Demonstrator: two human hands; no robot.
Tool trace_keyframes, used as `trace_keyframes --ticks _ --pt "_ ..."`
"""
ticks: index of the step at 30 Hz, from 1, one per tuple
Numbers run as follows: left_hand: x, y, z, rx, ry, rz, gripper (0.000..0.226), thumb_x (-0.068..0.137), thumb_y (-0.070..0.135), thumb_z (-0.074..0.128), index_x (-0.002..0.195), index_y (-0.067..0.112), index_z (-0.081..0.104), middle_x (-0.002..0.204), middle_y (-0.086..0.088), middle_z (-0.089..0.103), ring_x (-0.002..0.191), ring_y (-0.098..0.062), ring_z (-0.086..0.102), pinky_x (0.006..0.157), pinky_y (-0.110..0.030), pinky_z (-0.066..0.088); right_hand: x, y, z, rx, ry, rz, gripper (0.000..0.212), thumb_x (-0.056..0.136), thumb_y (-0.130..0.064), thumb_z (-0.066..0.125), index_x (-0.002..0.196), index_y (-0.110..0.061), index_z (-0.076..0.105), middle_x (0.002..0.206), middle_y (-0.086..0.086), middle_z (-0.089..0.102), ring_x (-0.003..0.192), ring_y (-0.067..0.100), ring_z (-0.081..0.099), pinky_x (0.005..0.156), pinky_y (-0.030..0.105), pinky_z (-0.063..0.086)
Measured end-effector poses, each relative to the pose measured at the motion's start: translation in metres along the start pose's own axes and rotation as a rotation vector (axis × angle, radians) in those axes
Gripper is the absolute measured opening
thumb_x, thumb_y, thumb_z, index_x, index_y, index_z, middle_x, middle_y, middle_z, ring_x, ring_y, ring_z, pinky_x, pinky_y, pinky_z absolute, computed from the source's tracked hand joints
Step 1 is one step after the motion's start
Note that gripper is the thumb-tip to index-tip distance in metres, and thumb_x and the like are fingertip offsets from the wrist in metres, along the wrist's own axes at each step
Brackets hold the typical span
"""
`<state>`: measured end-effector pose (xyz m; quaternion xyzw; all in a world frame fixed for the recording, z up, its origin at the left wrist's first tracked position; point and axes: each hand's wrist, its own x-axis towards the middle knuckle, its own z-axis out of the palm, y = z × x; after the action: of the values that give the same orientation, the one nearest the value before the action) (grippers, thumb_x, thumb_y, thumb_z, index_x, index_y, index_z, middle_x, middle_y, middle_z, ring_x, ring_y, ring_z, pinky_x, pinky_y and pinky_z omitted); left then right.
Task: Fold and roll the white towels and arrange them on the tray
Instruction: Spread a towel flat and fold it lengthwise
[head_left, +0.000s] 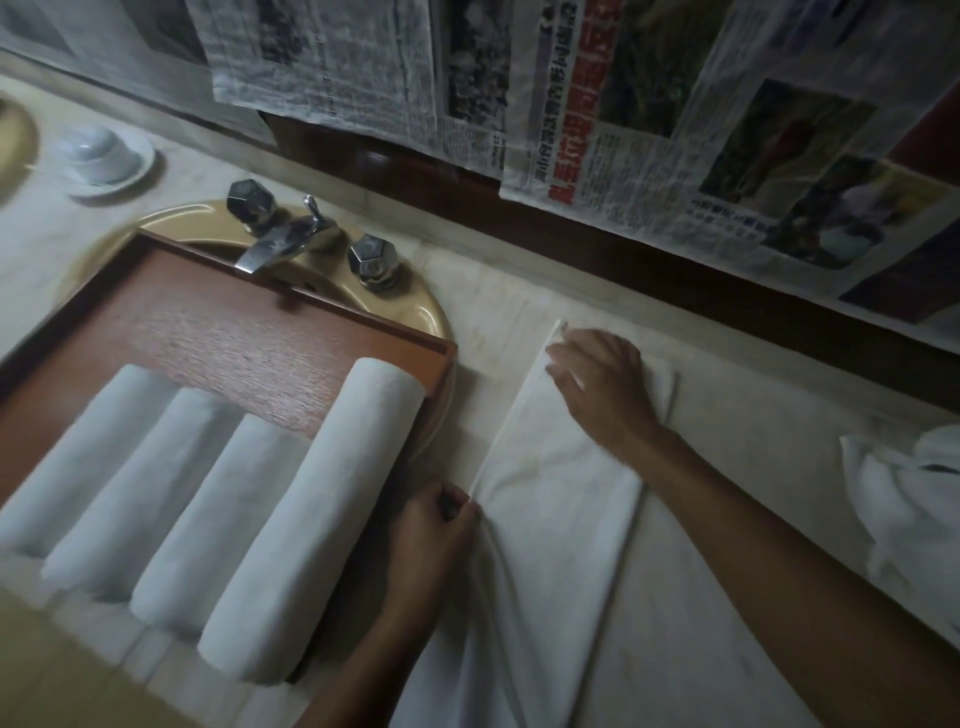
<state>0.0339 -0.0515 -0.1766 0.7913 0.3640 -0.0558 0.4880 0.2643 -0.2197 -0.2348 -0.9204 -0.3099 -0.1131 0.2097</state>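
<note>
Towel folding on a counter beside a tray of rolled towels.

The counter (753, 467) carries a wooden tray (218, 322) at left, set over the sink (415, 312); four rolled towels (306, 493) lie side by side in its near part. A folded white towel (561, 499) lies flat to the right. The right hand (602, 384) presses its far end, fingers spread. The left hand (431, 525) pinches its left edge.

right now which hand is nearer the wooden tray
Left. The left hand pinches the flat towel right beside the wooden tray; the right hand presses the towel farther off.
</note>
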Motion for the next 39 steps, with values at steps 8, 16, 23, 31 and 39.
trace_keyframes --ticks 8,16,23,31,39 --pt "-0.023 -0.004 -0.021 -0.304 -0.331 -0.24 0.018 0.1 0.017 0.062 0.085 0.011 0.071 0.069 -0.006 0.065 0.06 -0.018 0.057 0.058 -0.027 0.041 -0.009 0.009 0.007 -0.062 -0.136 -0.028 0.04 0.105 -0.035 0.044 0.141 -0.025 0.058 0.153 0.001 0.05 0.145 0.024 0.041 0.117 0.05 0.029" --pt "-0.029 -0.027 -0.014 -0.137 -0.003 -0.018 0.016 0.091 0.031 0.076 0.078 0.022 0.075 0.073 0.006 0.073 0.067 -0.009 0.068 0.061 -0.033 0.051 -0.011 0.01 0.009 -0.077 -0.109 -0.034 0.038 0.104 -0.034 0.05 0.14 -0.026 0.059 0.153 0.0 0.051 0.144 0.023 0.043 0.118 0.046 0.028" --pt "-0.023 -0.026 -0.008 -0.014 0.051 -0.039 0.019 0.087 0.026 0.079 0.072 0.02 0.069 0.065 0.002 0.069 0.059 -0.005 0.063 0.05 -0.018 0.043 -0.009 0.012 0.008 -0.078 -0.134 -0.04 0.038 0.105 -0.034 0.046 0.14 -0.026 0.058 0.153 0.001 0.051 0.144 0.024 0.042 0.118 0.047 0.028" --pt "-0.025 -0.024 -0.011 -0.008 0.045 -0.003 0.02 0.085 0.023 0.079 0.071 0.019 0.066 0.066 0.001 0.067 0.06 -0.004 0.062 0.048 -0.014 0.041 -0.067 -0.072 -0.004 0.015 -0.078 -0.009 0.035 0.101 -0.033 0.052 0.132 -0.022 0.064 0.146 0.005 0.055 0.14 0.026 0.047 0.116 0.053 0.032" --pt "-0.04 -0.032 -0.026 -0.201 -0.443 -0.277 0.018 0.095 0.03 0.072 0.087 0.015 0.066 0.077 -0.004 0.068 0.065 -0.017 0.062 0.054 -0.026 0.046 -0.089 -0.073 0.0 -0.008 -0.201 0.039 0.038 0.106 -0.031 0.038 0.138 -0.033 0.057 0.158 -0.007 0.044 0.151 0.014 0.033 0.121 0.051 0.025"
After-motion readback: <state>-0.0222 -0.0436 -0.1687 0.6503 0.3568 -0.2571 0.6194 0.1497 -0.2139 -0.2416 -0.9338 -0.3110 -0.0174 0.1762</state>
